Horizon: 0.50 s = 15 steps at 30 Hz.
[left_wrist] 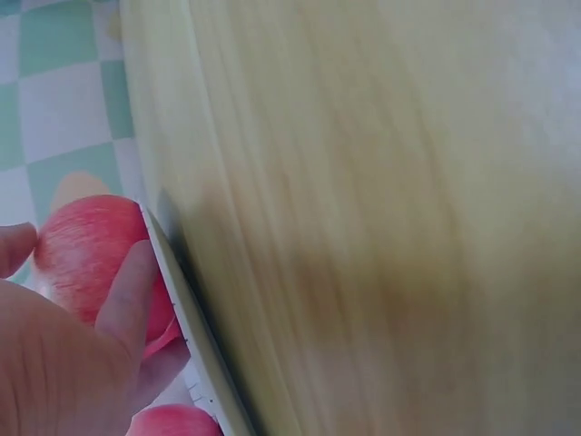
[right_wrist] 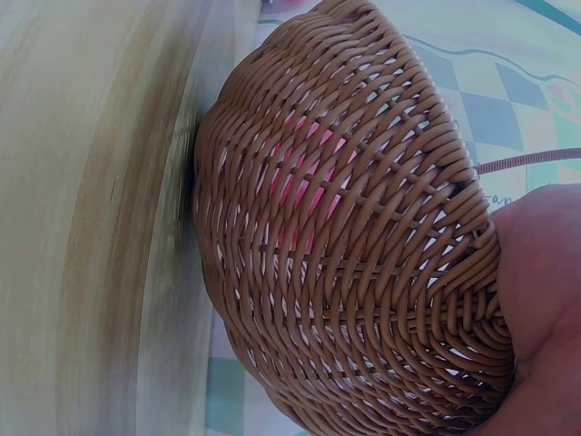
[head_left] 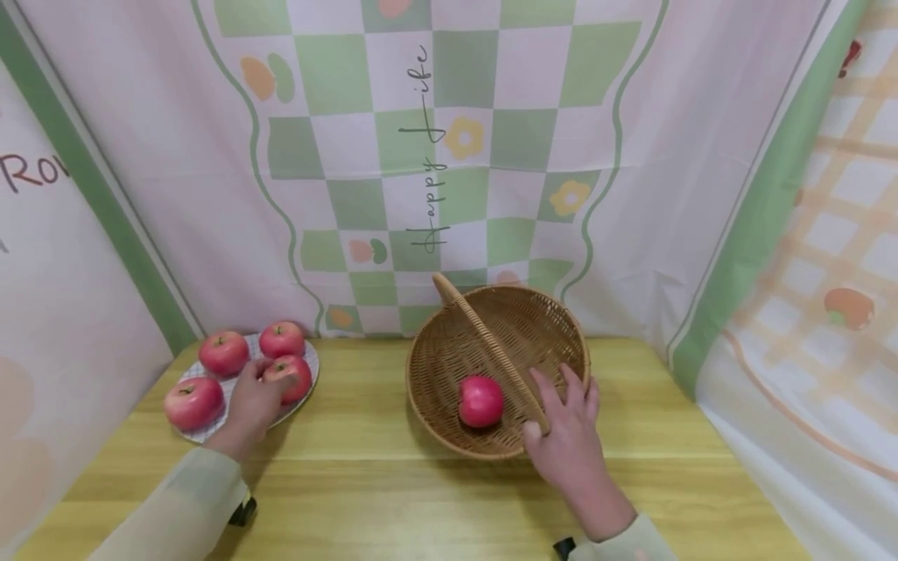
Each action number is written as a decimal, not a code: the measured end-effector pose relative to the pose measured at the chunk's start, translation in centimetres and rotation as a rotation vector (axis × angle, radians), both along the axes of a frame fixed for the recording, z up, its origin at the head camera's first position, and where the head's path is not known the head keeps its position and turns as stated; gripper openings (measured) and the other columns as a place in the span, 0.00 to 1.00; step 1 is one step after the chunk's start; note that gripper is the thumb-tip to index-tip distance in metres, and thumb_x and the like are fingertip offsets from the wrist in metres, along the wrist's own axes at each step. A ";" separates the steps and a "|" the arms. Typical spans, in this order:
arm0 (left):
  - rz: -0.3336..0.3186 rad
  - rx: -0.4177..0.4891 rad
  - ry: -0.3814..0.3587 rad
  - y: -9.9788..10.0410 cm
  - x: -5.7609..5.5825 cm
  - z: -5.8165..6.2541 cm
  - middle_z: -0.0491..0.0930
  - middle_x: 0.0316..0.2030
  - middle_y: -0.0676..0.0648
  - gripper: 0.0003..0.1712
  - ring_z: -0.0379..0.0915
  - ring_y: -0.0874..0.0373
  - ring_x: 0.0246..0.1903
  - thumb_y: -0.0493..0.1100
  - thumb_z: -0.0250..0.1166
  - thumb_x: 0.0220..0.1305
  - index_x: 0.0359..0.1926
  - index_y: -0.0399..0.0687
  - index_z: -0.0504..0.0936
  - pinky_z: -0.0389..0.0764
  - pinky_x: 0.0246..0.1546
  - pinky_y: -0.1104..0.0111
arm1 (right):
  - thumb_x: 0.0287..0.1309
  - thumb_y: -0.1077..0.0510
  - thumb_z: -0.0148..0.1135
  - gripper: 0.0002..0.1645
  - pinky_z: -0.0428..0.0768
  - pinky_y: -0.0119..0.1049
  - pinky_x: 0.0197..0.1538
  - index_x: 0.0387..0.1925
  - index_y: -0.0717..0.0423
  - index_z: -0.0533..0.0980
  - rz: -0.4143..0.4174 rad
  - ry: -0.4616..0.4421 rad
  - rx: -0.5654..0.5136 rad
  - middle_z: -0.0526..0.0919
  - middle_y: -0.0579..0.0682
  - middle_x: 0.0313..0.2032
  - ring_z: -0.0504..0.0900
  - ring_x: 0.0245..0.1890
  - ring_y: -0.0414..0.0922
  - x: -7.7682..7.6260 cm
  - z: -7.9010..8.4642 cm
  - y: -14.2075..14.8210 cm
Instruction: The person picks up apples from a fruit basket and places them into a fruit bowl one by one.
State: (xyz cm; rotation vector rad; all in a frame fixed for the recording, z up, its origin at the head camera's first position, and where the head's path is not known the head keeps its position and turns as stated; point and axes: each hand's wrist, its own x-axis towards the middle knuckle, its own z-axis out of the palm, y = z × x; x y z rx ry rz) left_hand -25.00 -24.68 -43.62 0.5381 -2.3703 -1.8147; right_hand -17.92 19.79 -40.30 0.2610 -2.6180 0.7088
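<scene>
My left hand (head_left: 252,401) grips a red apple (head_left: 295,378) at the right side of a plate (head_left: 313,365) with a checked pattern. In the left wrist view its thumb and fingers are on opposite sides of that apple (left_wrist: 86,254), close to the plate's rim. At centre right stands a woven wicker basket (head_left: 435,366) with an arched handle (head_left: 484,335); a single pinkish-red apple (head_left: 482,401) lies inside it. My right hand (head_left: 568,448) holds the basket's near right rim, thumb by the handle's base and fingers reaching over the inside.
Three more apples sit on the plate, at its back left (head_left: 224,353), back right (head_left: 282,340) and front left (head_left: 195,403). Plate and basket stand on a wooden table (head_left: 351,467). A checked cloth (head_left: 337,74) hangs behind it, with more cloth at both sides.
</scene>
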 end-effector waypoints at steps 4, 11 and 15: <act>-0.030 -0.020 -0.005 0.0 0.2 0.3 0.49 0.73 0.31 0.49 0.57 0.40 0.65 0.43 0.64 0.68 0.78 0.39 0.44 0.82 0.44 0.62 | 0.47 0.66 0.64 0.47 0.67 0.75 0.53 0.72 0.52 0.64 -0.002 0.010 0.003 0.50 0.69 0.72 0.37 0.69 0.76 0.0 0.0 0.0; -0.022 -0.281 0.056 0.6 1.0 1.7 0.39 0.75 0.29 0.50 0.49 0.32 0.69 0.48 0.66 0.65 0.76 0.32 0.48 0.66 0.62 0.44 | 0.46 0.67 0.63 0.46 0.64 0.75 0.55 0.71 0.53 0.65 0.003 0.029 0.010 0.51 0.70 0.71 0.39 0.69 0.76 0.0 -0.2 0.1; 0.000 -0.433 0.081 1.2 1.5 2.8 0.28 0.75 0.31 0.52 0.37 0.30 0.72 0.51 0.68 0.63 0.75 0.31 0.50 0.55 0.66 0.41 | 0.46 0.67 0.64 0.46 0.63 0.75 0.56 0.71 0.54 0.65 0.008 0.039 0.011 0.51 0.71 0.70 0.39 0.68 0.77 0.0 -0.3 0.2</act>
